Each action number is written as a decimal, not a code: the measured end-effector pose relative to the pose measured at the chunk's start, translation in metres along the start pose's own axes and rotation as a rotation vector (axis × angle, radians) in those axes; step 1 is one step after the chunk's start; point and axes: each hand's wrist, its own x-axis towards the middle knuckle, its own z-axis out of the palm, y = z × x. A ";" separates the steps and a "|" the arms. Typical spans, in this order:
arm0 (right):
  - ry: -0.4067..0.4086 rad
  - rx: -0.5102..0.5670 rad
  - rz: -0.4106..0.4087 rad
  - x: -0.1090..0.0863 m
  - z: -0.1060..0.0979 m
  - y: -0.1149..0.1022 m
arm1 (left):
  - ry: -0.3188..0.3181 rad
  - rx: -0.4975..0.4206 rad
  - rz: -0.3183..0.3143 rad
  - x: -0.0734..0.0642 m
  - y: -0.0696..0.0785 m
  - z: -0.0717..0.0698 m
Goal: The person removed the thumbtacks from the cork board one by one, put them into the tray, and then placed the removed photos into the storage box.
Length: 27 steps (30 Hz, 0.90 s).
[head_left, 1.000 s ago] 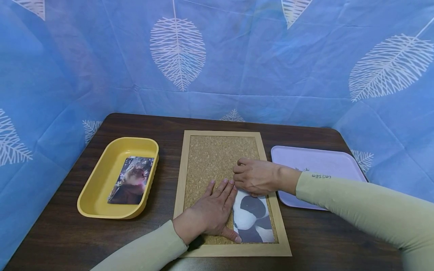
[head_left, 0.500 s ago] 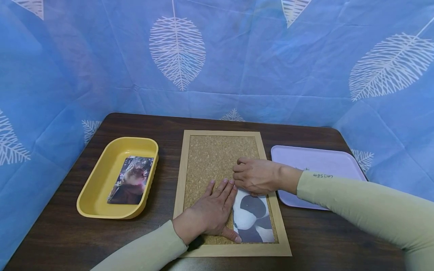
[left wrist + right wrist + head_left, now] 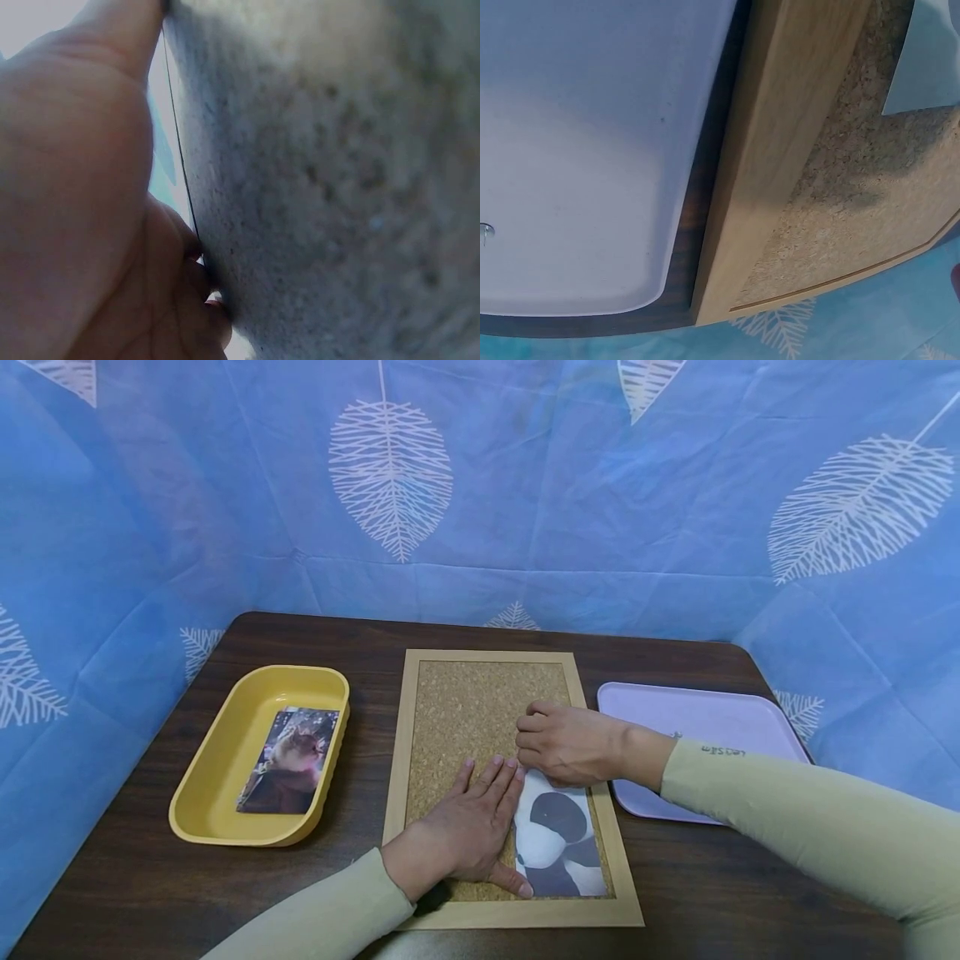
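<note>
A photo print (image 3: 562,843) with large black and white patches lies on the lower right of a wood-framed cork board (image 3: 465,710). My left hand (image 3: 468,831) is spread flat over the cork, its thumb and nearest fingertips at the photo's left edge. At the photo's top edge is my right hand (image 3: 566,743), fingers curled with the tips down at the board; I cannot tell what they hold. The left wrist view has the palm (image 3: 67,165) close over the speckled cork. One photo corner (image 3: 930,75) shows on the cork in the right wrist view.
Left of the board, a yellow tray (image 3: 210,793) holds another photo (image 3: 292,760) of an animal. A lilac tray (image 3: 720,714) sits close to the board's right side, with a small clear-headed pin (image 3: 486,230) on it. Dark wooden table, blue leaf-patterned cloth behind.
My right hand has shifted very slightly away from me, baring a little more of the photo's top. The left hand, board and photo stay in place.
</note>
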 end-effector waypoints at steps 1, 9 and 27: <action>0.009 -0.006 0.009 0.000 0.000 0.000 | -0.001 -0.001 0.000 0.000 0.000 0.000; 0.070 -0.056 0.117 -0.007 -0.001 0.000 | 0.005 0.000 0.002 0.000 0.000 0.001; 0.407 -0.002 0.535 -0.050 0.017 -0.008 | 0.029 -0.002 0.014 -0.001 0.000 0.002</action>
